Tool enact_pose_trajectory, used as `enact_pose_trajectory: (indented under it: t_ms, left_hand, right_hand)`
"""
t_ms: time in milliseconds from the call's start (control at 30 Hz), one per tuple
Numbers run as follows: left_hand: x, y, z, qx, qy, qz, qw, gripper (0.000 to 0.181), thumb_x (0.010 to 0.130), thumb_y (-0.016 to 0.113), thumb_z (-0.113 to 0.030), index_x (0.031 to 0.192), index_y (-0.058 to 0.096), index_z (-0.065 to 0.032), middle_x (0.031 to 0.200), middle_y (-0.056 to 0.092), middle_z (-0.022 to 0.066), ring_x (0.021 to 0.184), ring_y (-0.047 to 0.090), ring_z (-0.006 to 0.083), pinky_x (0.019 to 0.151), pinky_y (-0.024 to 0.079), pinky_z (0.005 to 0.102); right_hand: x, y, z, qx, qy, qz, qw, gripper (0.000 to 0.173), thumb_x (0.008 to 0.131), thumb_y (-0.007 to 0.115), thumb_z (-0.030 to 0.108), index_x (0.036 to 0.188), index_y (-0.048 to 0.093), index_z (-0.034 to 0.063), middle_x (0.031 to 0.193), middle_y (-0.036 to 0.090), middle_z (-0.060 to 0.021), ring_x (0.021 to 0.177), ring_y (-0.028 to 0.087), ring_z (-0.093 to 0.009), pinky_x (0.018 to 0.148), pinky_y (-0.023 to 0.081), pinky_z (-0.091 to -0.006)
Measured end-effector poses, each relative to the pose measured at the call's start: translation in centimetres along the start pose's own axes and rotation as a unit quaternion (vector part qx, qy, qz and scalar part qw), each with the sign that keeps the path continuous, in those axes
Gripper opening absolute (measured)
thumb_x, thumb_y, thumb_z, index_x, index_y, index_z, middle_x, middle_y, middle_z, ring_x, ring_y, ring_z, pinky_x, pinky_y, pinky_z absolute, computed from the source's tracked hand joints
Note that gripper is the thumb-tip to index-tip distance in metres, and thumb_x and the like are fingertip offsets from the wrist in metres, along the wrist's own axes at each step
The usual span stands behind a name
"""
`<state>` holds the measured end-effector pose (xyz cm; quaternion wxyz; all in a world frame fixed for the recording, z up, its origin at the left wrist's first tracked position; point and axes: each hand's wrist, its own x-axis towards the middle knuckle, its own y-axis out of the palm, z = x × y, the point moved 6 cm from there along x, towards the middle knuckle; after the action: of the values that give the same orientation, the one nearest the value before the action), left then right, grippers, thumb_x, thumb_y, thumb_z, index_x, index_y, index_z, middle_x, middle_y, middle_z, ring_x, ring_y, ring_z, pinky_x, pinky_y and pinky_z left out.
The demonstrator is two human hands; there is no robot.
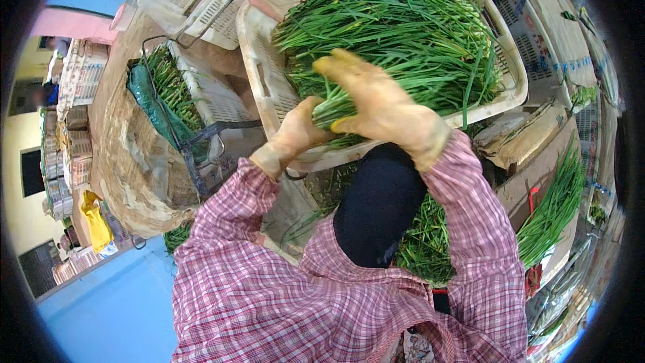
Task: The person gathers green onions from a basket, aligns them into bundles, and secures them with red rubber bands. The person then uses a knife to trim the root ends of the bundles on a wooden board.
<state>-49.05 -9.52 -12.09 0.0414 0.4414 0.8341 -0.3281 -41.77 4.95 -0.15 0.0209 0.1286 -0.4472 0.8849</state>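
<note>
A white plastic crate (pixel 257 78), partly lined with a woven sheet, holds a large heap of long green leafy stalks (pixel 393 35) before me. My left hand (pixel 302 128), in a pale glove, is closed around the cut ends of a bunch of green stalks (pixel 335 106) at the crate's near left edge. Just right of it, my right hand (pixel 380 106), in a pale glove with yellowed fingertips, is spread over the same bunch with thumb and fingers apart. Whether its palm touches the stalks cannot be told.
To the left, a smaller crate (pixel 199 91) of cut stalks stands beside a black metal frame (pixel 189 146). More green stalks (pixel 554 206) lie on cardboard at the right. Loose greens (pixel 428 242) sit near my body. Stacked crates (pixel 83 75) and people stand far left.
</note>
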Motion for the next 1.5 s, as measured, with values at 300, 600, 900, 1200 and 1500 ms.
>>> enact_pose_trajectory:
  t_ms: [300,600,900,1200,1500]
  left_hand:
    - [-1.2,0.1,1.5,-0.141,-0.014,-0.154,0.978,0.057,0.071,0.084,-0.009,0.121,0.059,0.0012,0.11,0.069,0.0104,0.099,0.066,0.0197,0.089,0.053,0.0312]
    - [-1.9,1.4,2.3,-0.394,-0.082,-0.16,0.901,0.036,0.086,0.079,-0.011,0.118,0.066,-0.0023,0.103,0.071,0.0053,0.092,0.064,0.0115,0.082,0.052,0.0248]
    - [-2.4,1.7,1.9,-0.47,-0.018,-0.196,0.861,0.027,0.085,0.078,-0.004,0.11,0.069,-0.0014,0.107,0.07,0.0063,0.094,0.064,0.0124,0.085,0.052,0.0256]
    - [-1.3,2.5,0.5,-0.532,-0.027,-0.258,0.806,0.014,0.088,0.076,-0.007,0.101,0.072,-0.0038,0.09,0.07,0.0004,0.075,0.058,0.0067,0.069,0.046,0.0211]
    - [-1.7,1.9,1.0,-0.486,-0.005,-0.217,0.846,0.018,0.086,0.071,0.001,0.104,0.069,-0.0018,0.097,0.071,0.0067,0.087,0.064,0.0134,0.078,0.053,0.0262]
  right_hand:
    - [3.0,5.5,-3.1,0.012,0.061,0.157,0.986,0.069,0.069,0.08,0.03,0.132,0.061,0.0106,0.103,0.073,-0.0166,0.096,0.07,-0.033,0.088,0.054,-0.0402]
    - [3.8,5.7,-3.5,0.008,0.111,0.252,0.961,0.059,0.07,0.081,0.025,0.125,0.066,0.0091,0.112,0.072,-0.016,0.101,0.07,-0.029,0.09,0.054,-0.036]
    - [3.4,4.8,-6.4,0.142,0.224,0.3,0.916,0.049,0.07,0.083,0.027,0.112,0.071,0.0056,0.094,0.074,-0.0111,0.083,0.067,-0.021,0.077,0.053,-0.0335]
    - [3.1,4.8,-6.1,0.142,0.243,0.264,0.923,0.044,0.071,0.083,0.031,0.105,0.071,0.0047,0.092,0.073,-0.0118,0.085,0.067,-0.023,0.078,0.052,-0.0358]
    - [2.6,2.9,-8.1,0.253,0.253,0.189,0.915,0.043,0.076,0.084,0.032,0.107,0.073,0.0044,0.094,0.074,-0.0082,0.086,0.066,-0.016,0.078,0.052,-0.0308]
